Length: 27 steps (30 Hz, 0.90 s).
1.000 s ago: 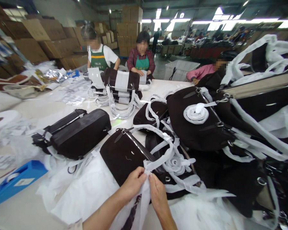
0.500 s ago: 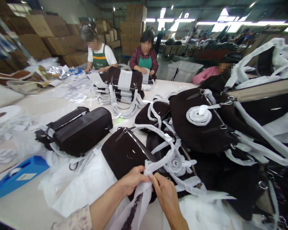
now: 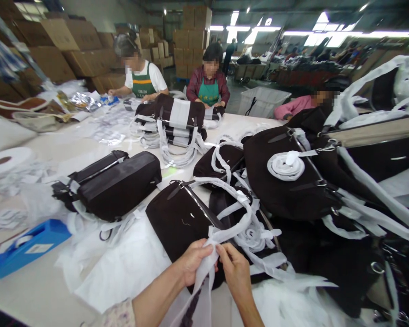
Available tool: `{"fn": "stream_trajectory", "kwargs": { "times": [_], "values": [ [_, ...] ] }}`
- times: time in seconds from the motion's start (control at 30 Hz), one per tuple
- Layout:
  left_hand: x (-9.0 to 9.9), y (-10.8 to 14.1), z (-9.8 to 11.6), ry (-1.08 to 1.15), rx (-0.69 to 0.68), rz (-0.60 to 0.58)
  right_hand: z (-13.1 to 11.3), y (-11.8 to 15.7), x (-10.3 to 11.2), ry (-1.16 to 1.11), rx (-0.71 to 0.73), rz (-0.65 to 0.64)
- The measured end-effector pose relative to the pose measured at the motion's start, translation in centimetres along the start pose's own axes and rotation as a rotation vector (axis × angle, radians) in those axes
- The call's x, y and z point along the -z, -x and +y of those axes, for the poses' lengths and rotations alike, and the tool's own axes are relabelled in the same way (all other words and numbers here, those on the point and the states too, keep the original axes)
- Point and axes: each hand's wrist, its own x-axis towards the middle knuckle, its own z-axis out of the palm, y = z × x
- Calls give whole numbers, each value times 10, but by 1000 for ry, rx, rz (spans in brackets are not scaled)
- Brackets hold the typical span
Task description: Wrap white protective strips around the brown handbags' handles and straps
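Observation:
A dark brown handbag [image 3: 180, 220] lies on the table before me, its strap [image 3: 238, 222] wrapped in thin white paper. At the near end of that strap, my left hand [image 3: 197, 259] pinches the white wrapping paper [image 3: 206, 268] between thumb and fingers. Close beside it, my right hand [image 3: 232, 263] pinches the same paper at the strap. Loose tails of the paper hang below both hands, and a dark part of the strap shows between them.
A blue tape dispenser [image 3: 30, 247] and a paper roll [image 3: 8, 162] stand at left. Another dark bag [image 3: 119, 186] lies left of centre, with stacked bags [image 3: 180, 113] behind. More bags [image 3: 286, 177] pile up at right. Co-workers [image 3: 209, 81] work across the table.
Both hands stay on the paper at the strap; my right fingers have shifted slightly and the paper tails now hang differently. Across the table, a co-worker's hand has moved outward to the left.

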Motion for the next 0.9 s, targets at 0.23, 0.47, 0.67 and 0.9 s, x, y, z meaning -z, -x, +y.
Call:
{"fn": "stream_trajectory", "kwargs": {
  "times": [0.23,0.47,0.67,0.9],
  "values": [
    [0,0,6,-11,170,3,17,1,-1,-234,-110,-168],
    [11,4,12,92,362,-117,17,1,4,-297,-50,-226],
    [13,1,15,40,285,-116,7,-8,8,-204,-15,-244],
    [4,-14,0,-204,36,133,10,3,11,-176,-209,-104]
  ]
}}
